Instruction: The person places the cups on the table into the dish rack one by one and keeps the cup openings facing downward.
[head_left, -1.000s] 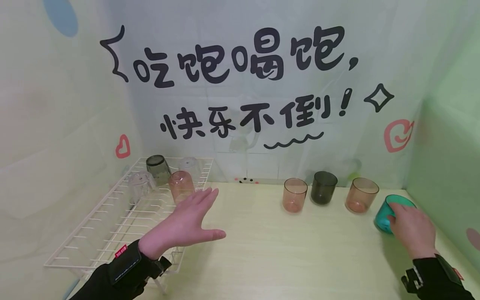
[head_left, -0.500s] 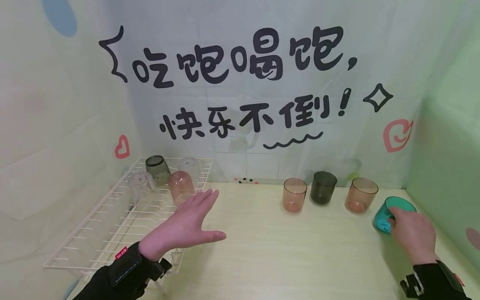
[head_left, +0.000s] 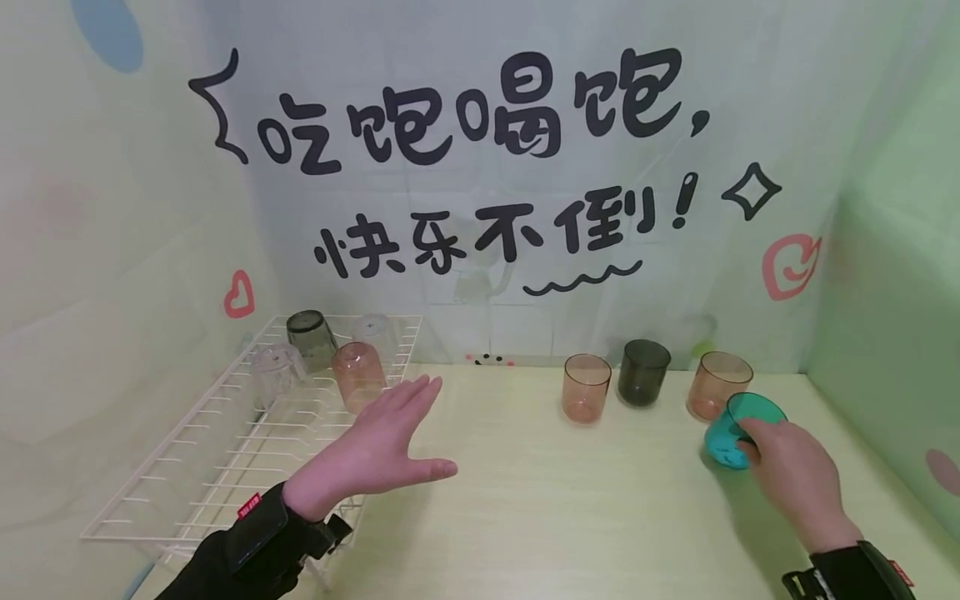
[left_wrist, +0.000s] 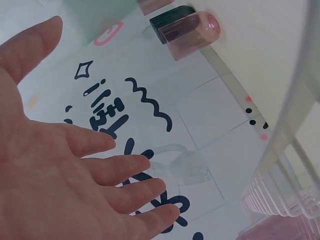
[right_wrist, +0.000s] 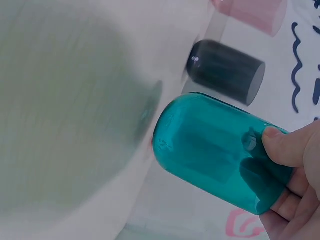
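Your right hand (head_left: 797, 485) pinches the translucent teal, round-bottomed tumbler (head_left: 726, 437) at its rim, thumb against fingers; you cannot tell from here whether a fingertip dips inside. The tumbler leans slightly, its base looking just clear of the pale wooden table (head_left: 555, 500), judging by the shadow. It sits in front of the translucent orange-pink, straight-sided tumbler (head_left: 709, 383), near it, though the gap between them cannot be judged. Hold the pinch firm but not hard: smooth, curved walls like these may well slip or swing if gripped only at the lip. Bring the base level under your fingers, and allow room from that neighbour and from the smoky dark-grey, straight-sided tumbler (head_left: 643, 372) farther left, since a knock could tip either. Your left hand (head_left: 378, 442) is spread wide and holds nothing, by the white wire rack (head_left: 223, 468); best to mind the upturned pink translucent tumbler (head_left: 357, 373) just beyond its fingers.
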